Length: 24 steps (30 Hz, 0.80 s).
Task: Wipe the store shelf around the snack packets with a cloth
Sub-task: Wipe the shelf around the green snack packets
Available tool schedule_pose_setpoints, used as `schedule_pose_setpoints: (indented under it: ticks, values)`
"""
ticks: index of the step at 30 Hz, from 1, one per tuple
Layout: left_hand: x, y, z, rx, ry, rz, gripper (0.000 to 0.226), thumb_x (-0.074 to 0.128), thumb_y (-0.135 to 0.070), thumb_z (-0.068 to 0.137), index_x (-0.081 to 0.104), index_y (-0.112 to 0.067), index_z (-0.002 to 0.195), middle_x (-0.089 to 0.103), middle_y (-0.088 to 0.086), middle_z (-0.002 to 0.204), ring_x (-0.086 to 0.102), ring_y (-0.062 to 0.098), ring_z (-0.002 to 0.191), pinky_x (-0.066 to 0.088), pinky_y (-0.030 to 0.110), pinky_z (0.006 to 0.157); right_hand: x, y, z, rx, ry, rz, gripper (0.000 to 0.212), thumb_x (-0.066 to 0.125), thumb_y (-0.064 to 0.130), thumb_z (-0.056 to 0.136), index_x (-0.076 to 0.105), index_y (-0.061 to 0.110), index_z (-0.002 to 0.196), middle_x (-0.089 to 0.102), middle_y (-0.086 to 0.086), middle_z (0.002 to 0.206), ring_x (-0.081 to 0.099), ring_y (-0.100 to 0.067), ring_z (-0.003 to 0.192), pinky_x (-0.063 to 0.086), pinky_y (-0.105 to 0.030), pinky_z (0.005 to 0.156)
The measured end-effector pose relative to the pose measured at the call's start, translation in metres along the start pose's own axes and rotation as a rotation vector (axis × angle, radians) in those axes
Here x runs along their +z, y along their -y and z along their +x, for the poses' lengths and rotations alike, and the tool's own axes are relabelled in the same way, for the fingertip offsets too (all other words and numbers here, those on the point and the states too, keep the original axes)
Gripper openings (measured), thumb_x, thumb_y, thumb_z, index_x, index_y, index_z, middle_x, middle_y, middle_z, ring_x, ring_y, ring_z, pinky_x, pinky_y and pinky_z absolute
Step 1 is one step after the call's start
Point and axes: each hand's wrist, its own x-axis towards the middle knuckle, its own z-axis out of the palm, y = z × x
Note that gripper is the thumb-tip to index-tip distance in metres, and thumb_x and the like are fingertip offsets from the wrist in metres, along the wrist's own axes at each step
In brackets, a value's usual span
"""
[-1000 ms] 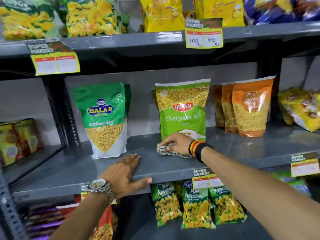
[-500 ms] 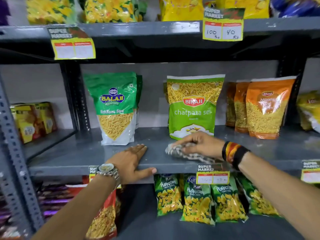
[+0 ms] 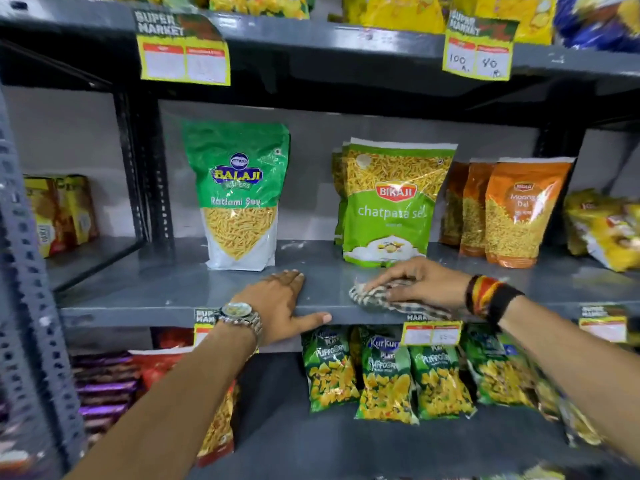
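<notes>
The cloth [image 3: 388,299] is pressed flat to the shelf [image 3: 166,289] under the right hand [image 3: 420,284], fingers spread over it, pinned rather than pinched. It lies at the front edge, at six o'clock from the Bikaji packet [image 3: 391,206], just short of touching the packet's base. The left hand [image 3: 282,304] is laid palm-down and empty on the shelf lip, thumb hooked over the front edge, at five o'clock from the Balaji packet [image 3: 239,195]. The two hands are held apart, with a bare strip of shelf between them.

How far along? Hard to call from the surface alone: the grey metal looks evenly dull, and no clear line between wiped and unwiped is seen. Only the front strip below the Bikaji packet is being covered now. The gap between the two green packets, at twelve o'clock from the left hand, is judged still to be done, as is the stretch at nine o'clock beside the Balaji packet and the floor in front of the orange packets [image 3: 519,213] at three o'clock. The strips behind the packets are hidden, so nothing can be said of them. By this reading, much of the job is left.
</notes>
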Motion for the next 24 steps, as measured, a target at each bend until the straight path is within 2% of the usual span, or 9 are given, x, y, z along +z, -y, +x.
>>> schedule_pose_setpoints:
  ticks: [3, 5, 8, 11, 12, 16, 18, 21, 24]
  values:
    - [0.001, 0.001, 0.002, 0.002, 0.021, -0.015, 0.124, 0.02, -0.099, 0.069, 0.027, -0.012, 0.157, 0.032, 0.008, 0.164, 0.035, 0.025, 0.147, 0.024, 0.034, 0.12, -0.023, -0.017, -0.001, 0.047, -0.194, 0.114, 0.026, 0.066, 0.007, 0.089, 0.074, 0.026, 0.105, 0.066, 0.009, 0.121, 0.061, -0.002, 0.109, 0.047, -0.009, 0.088]
    - [0.002, 0.002, 0.003, 0.001, 0.025, -0.012, 0.125, 0.017, -0.099, 0.067, 0.025, -0.013, 0.158, 0.03, 0.007, 0.165, 0.034, 0.024, 0.148, 0.025, 0.035, 0.121, -0.021, -0.034, 0.006, 0.085, -0.279, 0.062, 0.029, 0.063, 0.002, 0.09, 0.073, 0.028, 0.099, 0.067, 0.004, 0.117, 0.062, -0.012, 0.106, 0.049, -0.01, 0.084]
    - [0.001, 0.002, 0.004, 0.001, 0.03, 0.009, 0.116, 0.025, -0.094, 0.076, 0.023, -0.015, 0.159, 0.027, 0.005, 0.166, 0.031, 0.023, 0.15, 0.024, 0.036, 0.121, -0.002, -0.044, 0.009, 0.082, -0.232, -0.03, 0.03, 0.06, 0.003, 0.092, 0.073, 0.029, 0.099, 0.066, 0.007, 0.118, 0.063, -0.021, 0.113, 0.05, -0.033, 0.099]
    - [-0.002, -0.001, 0.003, -0.002, 0.057, 0.035, 0.112, 0.026, -0.092, 0.079, 0.02, -0.015, 0.16, 0.025, 0.005, 0.167, 0.029, 0.021, 0.151, 0.021, 0.034, 0.122, 0.002, -0.018, 0.011, -0.042, -0.006, -0.093, 0.025, 0.063, 0.014, 0.092, 0.072, 0.03, 0.109, 0.068, 0.013, 0.122, 0.061, -0.004, 0.116, 0.047, -0.024, 0.102]
    - [-0.003, -0.002, 0.005, -0.009, 0.069, 0.035, 0.113, 0.025, -0.092, 0.079, 0.019, -0.015, 0.16, 0.024, 0.004, 0.168, 0.028, 0.021, 0.151, 0.021, 0.033, 0.122, 0.001, -0.01, 0.019, -0.065, -0.017, -0.11, 0.025, 0.064, 0.016, 0.091, 0.072, 0.03, 0.11, 0.069, 0.012, 0.12, 0.062, -0.003, 0.114, 0.047, -0.023, 0.101]
    - [-0.012, -0.01, 0.017, -0.073, 0.14, 0.028, 0.12, 0.027, -0.096, 0.074, 0.014, -0.015, 0.161, 0.02, 0.004, 0.168, 0.029, 0.022, 0.151, 0.022, 0.035, 0.122, 0.009, 0.01, 0.083, -0.085, -0.297, -0.049, 0.026, 0.065, 0.008, 0.087, 0.074, 0.013, 0.11, 0.072, -0.004, 0.116, 0.065, -0.015, 0.11, 0.048, -0.025, 0.098]
    - [-0.012, -0.014, 0.02, -0.1, 0.152, 0.011, 0.121, 0.03, -0.097, 0.072, 0.013, -0.016, 0.161, 0.018, 0.003, 0.169, 0.026, 0.021, 0.152, 0.021, 0.035, 0.121, 0.025, 0.01, 0.117, -0.028, -0.304, -0.118, 0.023, 0.064, 0.011, 0.087, 0.075, 0.014, 0.108, 0.073, -0.006, 0.113, 0.066, -0.018, 0.109, 0.047, -0.02, 0.089]
    - [-0.011, -0.014, 0.02, -0.114, 0.161, -0.021, 0.119, 0.035, -0.094, 0.074, 0.01, -0.017, 0.162, 0.013, 0.002, 0.17, 0.021, 0.019, 0.154, 0.017, 0.032, 0.122, 0.051, -0.005, 0.139, 0.067, -0.293, -0.215, 0.023, 0.058, 0.023, 0.089, 0.073, 0.024, 0.107, 0.073, -0.001, 0.115, 0.066, -0.023, 0.108, 0.052, -0.029, 0.093]
    - [-0.01, -0.014, 0.02, -0.119, 0.174, -0.017, 0.118, 0.035, -0.093, 0.075, 0.01, -0.017, 0.162, 0.013, 0.001, 0.17, 0.021, 0.019, 0.154, 0.017, 0.033, 0.122, 0.051, -0.015, 0.126, 0.05, -0.307, -0.236, 0.026, 0.054, 0.025, 0.091, 0.07, 0.03, 0.111, 0.07, 0.001, 0.12, 0.064, -0.023, 0.11, 0.052, -0.033, 0.095]
